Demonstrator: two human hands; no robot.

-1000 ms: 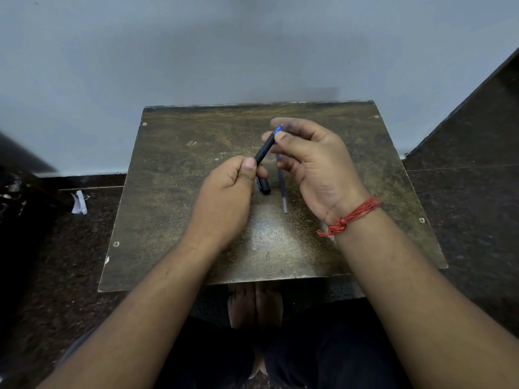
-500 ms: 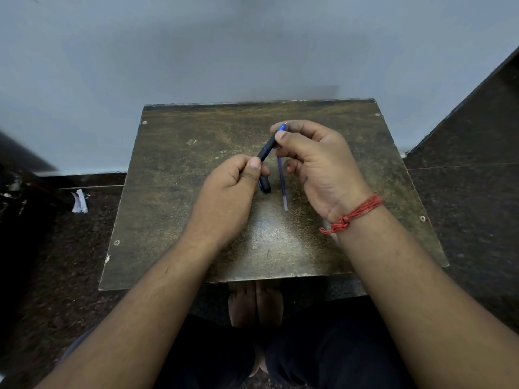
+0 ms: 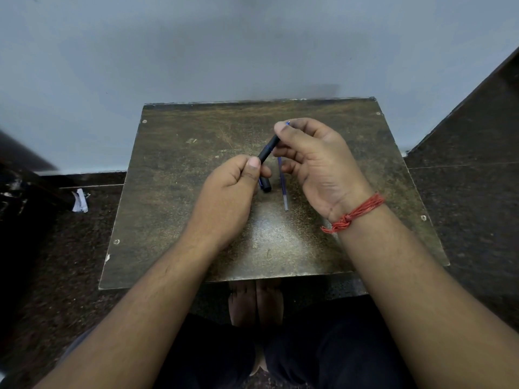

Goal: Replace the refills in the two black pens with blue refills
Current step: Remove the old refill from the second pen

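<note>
Below, we see a worn brown table (image 3: 179, 192) set against a pale wall (image 3: 196, 51), with dark floor (image 3: 463, 220) around it. Our right hand (image 3: 317, 167), with a red thread band (image 3: 354, 213) at the wrist, curls over the upper end of a black pen barrel (image 3: 268, 149), thumb and fingers pinching it, and a blue tip (image 3: 287, 123) pokes out just past the thumb. Our left hand (image 3: 227, 197) grips the barrel's lower end between thumb and curled fingers. The barrel slants between both hands, raised above the table. On the tabletop beneath lie another black pen piece (image 3: 265, 186), partly hidden by the left hand, and just beside it a loose blue refill (image 3: 283, 186).
</note>
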